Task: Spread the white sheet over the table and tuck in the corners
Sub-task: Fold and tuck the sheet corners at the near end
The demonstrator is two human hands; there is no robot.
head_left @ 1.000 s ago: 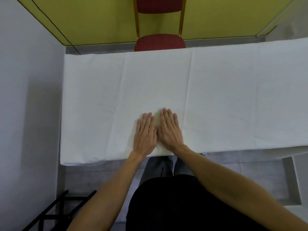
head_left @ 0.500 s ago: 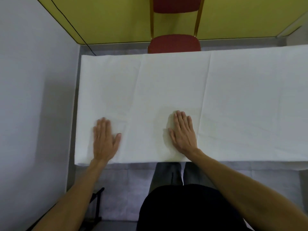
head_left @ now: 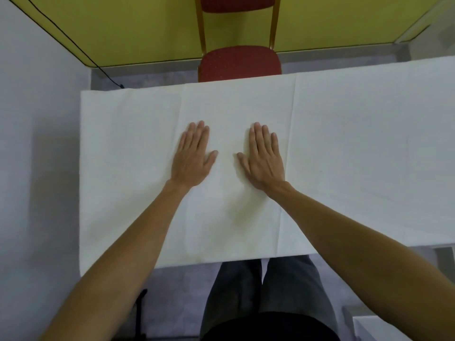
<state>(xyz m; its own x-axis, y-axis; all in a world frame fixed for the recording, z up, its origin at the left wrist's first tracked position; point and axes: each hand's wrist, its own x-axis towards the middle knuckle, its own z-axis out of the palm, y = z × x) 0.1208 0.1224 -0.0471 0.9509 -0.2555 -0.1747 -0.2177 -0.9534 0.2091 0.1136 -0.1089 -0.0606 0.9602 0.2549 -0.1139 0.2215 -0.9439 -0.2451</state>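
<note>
Both left hand (head_left: 192,158) and right hand (head_left: 264,159), fingers straight, press white sheet (head_left: 357,143), closer now.

A: What's on your table?
B: Only the white sheet (head_left: 357,148). It covers the whole top in view, so the table itself is hidden.
A: Lying flat?
B: Flat. Two fold creases (head_left: 293,114) run from the far edge to your edge, one on each side of the middle.
A: Edges?
B: Left and near edges are straight. The right side runs out of view. Can't tell if the corners are tucked.
</note>
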